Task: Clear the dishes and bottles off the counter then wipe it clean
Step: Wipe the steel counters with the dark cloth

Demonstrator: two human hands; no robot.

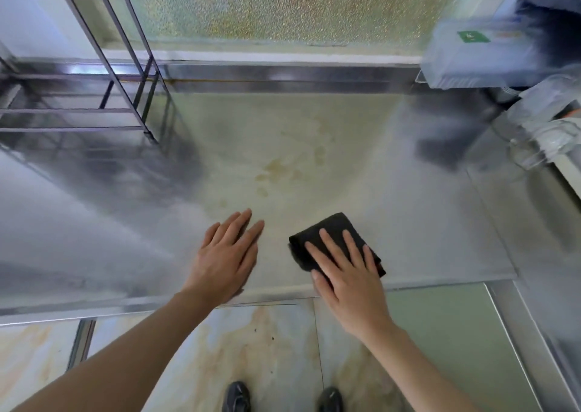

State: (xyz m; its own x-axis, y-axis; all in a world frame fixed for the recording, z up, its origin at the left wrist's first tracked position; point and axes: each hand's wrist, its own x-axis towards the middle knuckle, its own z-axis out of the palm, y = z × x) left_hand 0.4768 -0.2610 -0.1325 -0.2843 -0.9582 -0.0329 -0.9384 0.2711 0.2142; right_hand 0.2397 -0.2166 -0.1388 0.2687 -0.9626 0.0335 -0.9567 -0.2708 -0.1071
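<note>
Two hands on the shiny metal tabletop [408, 207]

The right hand [349, 273] presses flat, grip released, on a folded black cloth [330, 229]; the left hand [224, 254] lies flat, grip released, holding nothing.

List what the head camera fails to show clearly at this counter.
- Part of the black cloth: hidden under the right hand.
- Clear containers at the right edge: blurred and cut off, contents unreadable.
- Green label on the box: too blurred to read.
- Metal rack: cut off by the left and top edges.
</note>
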